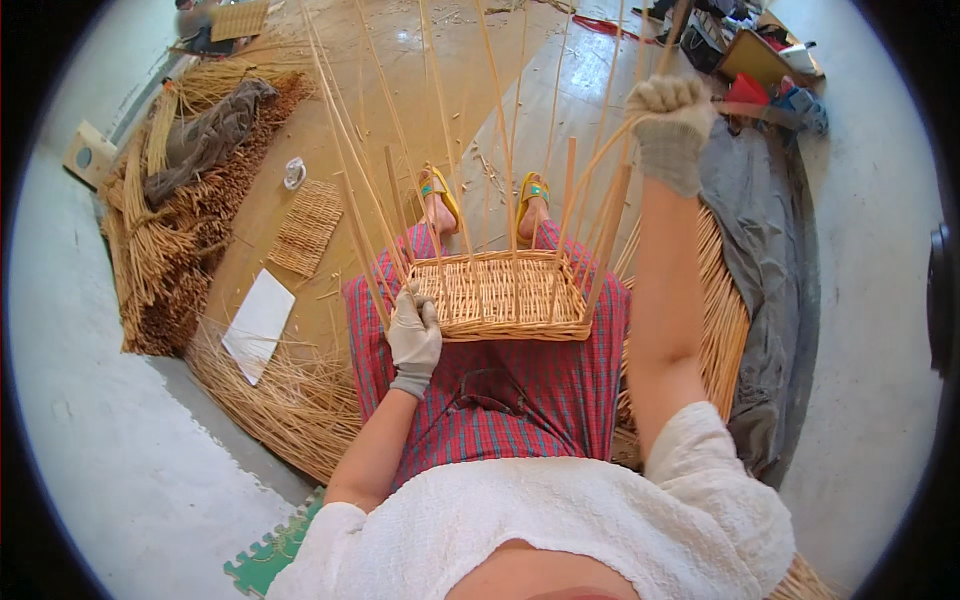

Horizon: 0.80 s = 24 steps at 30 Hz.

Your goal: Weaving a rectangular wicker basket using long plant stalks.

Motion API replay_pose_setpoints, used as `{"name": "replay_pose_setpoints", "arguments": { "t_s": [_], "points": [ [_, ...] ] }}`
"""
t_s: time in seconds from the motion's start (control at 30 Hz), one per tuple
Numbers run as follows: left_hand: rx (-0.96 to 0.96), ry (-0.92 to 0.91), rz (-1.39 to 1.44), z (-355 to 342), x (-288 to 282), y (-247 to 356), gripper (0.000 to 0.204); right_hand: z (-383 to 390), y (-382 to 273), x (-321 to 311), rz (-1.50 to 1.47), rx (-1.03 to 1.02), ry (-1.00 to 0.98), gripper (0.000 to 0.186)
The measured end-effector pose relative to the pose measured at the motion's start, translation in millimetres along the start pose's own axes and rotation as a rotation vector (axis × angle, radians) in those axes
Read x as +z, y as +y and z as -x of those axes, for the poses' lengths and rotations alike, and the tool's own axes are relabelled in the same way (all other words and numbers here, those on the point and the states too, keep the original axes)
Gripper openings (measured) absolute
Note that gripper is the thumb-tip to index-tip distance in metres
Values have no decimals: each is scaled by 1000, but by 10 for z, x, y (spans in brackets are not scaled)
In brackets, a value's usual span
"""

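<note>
From here I see the basket [535, 331] resting across the person's knees, its left edge pinched in the left hand's [413, 338] grip. The right hand [672, 112] is raised off to the side, its grip a closed fist around what looks like a bent strand [599, 154]. Pulling too hard might snap that strand or drag a corner post [607, 240] askew; with only one side held, the basket could twist or slide.

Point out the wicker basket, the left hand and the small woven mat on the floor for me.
Wicker basket [497, 290], head view: middle of its woven base.
Left hand [414, 336], head view: its gloved middle.
Woven mat [305, 229], head view: middle of its surface.
</note>
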<state>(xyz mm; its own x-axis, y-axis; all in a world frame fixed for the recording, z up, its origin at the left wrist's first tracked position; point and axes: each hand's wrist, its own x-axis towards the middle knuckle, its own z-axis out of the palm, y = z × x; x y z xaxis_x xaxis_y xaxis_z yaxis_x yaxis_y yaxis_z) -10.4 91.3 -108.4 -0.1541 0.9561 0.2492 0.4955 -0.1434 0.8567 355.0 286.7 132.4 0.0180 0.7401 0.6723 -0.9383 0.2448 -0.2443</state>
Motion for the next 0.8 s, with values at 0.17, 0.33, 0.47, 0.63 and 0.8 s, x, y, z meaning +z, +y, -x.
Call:
{"name": "replay_pose_setpoints", "arguments": {
  "t_s": [0.17,0.33,0.47,0.63,0.8],
  "points": [
    [-134,-110,93,15,-130,251,41,462,269,5,387,98,246,21],
    [393,48,-141,14,-74,725,45,1555,1021,377,933,218,585,25],
    [-290,-340,687,-65,454,729,34,1984,1165,39,312,69,679,38],
    [-93,-423,182,-229,852,524,28,1857,1111,-4,385,196,831,37],
    [-376,-567,590,-243,786,500,30,1803,1223,601,1523,-211,675,29]
  ]
}}
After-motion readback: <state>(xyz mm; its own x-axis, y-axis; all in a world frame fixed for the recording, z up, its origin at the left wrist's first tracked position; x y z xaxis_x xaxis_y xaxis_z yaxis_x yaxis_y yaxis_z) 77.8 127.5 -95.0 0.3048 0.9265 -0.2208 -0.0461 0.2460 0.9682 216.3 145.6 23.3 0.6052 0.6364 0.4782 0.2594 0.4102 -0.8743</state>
